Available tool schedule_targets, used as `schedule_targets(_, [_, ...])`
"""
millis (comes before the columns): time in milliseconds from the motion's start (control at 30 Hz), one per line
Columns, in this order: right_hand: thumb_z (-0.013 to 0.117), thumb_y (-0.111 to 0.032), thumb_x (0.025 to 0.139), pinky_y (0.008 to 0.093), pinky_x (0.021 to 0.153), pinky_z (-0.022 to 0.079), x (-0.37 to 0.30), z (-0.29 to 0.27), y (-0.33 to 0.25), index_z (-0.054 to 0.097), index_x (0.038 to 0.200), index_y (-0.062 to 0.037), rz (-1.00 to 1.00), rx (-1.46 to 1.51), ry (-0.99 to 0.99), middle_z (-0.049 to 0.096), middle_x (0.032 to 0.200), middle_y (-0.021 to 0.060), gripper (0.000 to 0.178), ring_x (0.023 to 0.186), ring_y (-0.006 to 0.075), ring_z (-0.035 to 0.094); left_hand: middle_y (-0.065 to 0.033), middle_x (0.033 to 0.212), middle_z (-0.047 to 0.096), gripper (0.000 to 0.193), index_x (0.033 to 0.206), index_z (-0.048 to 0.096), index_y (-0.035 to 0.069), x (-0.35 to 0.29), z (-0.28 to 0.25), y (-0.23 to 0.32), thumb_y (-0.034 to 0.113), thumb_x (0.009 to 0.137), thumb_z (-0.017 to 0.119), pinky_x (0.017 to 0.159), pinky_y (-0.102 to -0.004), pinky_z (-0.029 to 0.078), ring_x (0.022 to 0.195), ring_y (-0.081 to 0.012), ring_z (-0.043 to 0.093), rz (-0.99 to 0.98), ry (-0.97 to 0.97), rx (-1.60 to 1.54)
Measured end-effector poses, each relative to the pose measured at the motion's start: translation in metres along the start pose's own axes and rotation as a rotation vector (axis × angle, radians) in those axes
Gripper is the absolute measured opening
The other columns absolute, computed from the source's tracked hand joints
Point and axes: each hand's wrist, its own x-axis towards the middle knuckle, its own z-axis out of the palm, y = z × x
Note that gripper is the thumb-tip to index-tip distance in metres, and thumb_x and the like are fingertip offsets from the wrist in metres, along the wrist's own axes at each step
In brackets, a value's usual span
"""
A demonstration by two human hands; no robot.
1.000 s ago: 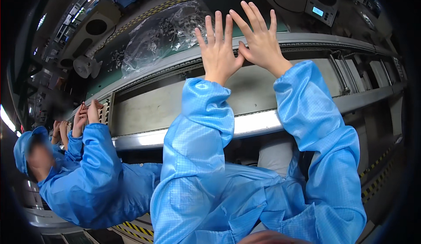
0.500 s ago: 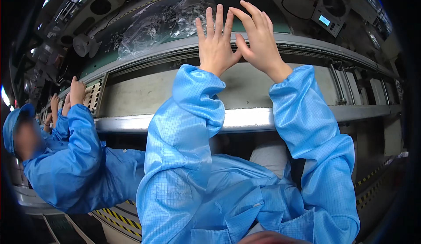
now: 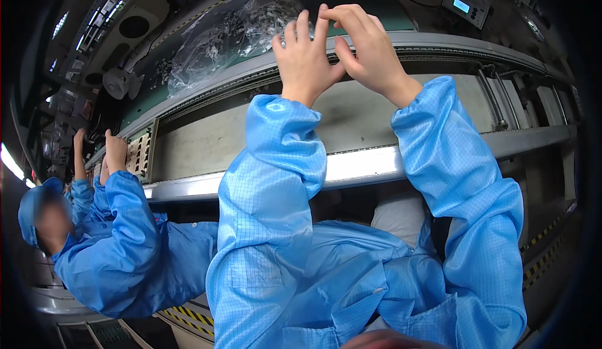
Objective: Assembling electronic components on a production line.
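Note:
My left hand is raised over the conveyor line, its back toward me and its fingers spread and slightly bent. Beside it my right hand is up too, with curved fingers and the thumb held apart. The two index fingertips meet or nearly meet, and the thumb tips come close together, framing a gap. Neither hand holds anything. Behind my left hand lie clear plastic bags with many small parts, on a green surface.
At left a co-worker in blue reaches to a pale tray of dark parts on the line. A small white fan stands beyond. At far right is a grey device with a lit screen. Metal rods cross the line.
The view has shifted a little. My left fingers have bent more, and my right fingers have curled and come down slightly. The co-worker's arms appear a bit lower.

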Motion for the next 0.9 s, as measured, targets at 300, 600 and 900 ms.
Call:
schedule_targets(300, [0.059, 0.001, 0.082, 0.0375, 0.091, 0.046, -0.003, 0.007, -0.002, 0.058, 0.125, -0.0094, 0.079, 0.007, -0.07, 0.06, 0.119, 0.0084, 0.044, 0.097, 0.0231, 0.063, -0.0081, 0.076, 0.069, 0.038, 0.075, 0.067, 0.009, 0.003, -0.008, -0.017, 0.047, 0.074, 0.071, 0.053, -0.0375, 0.049, 0.07, -0.0264, 0.068, -0.149, -0.24, -0.073])
schedule_targets(600, [0.059, -0.002, 0.082, 0.0385, 0.092, 0.045, -0.001, 0.007, -0.002, 0.058, 0.124, -0.0096, 0.087, -0.009, -0.069, 0.057, 0.122, 0.009, 0.043, 0.1, 0.0235, 0.062, -0.0135, 0.121, 0.057, 0.062, 0.117, 0.066, 0.012, 0.001, 0.003, -0.024, 0.053, 0.071, 0.074, 0.092, -0.0553, 0.037, 0.113, -0.0333, 0.05, -0.086, 0.055, 0.006])
schedule_targets(900, [0.059, -0.003, 0.083, 0.039, 0.093, 0.044, 0.0, 0.007, -0.002, 0.058, 0.125, -0.0092, 0.092, -0.027, -0.066, 0.057, 0.123, 0.0088, 0.043, 0.104, 0.0243, 0.06, -0.0169, 0.153, 0.032, 0.087, 0.146, 0.045, 0.02, 0.004, 0.004, -0.023, 0.059, 0.073, 0.072, 0.104, -0.0631, 0.026, 0.139, -0.0386, 0.028, -0.075, 0.051, 0.053])
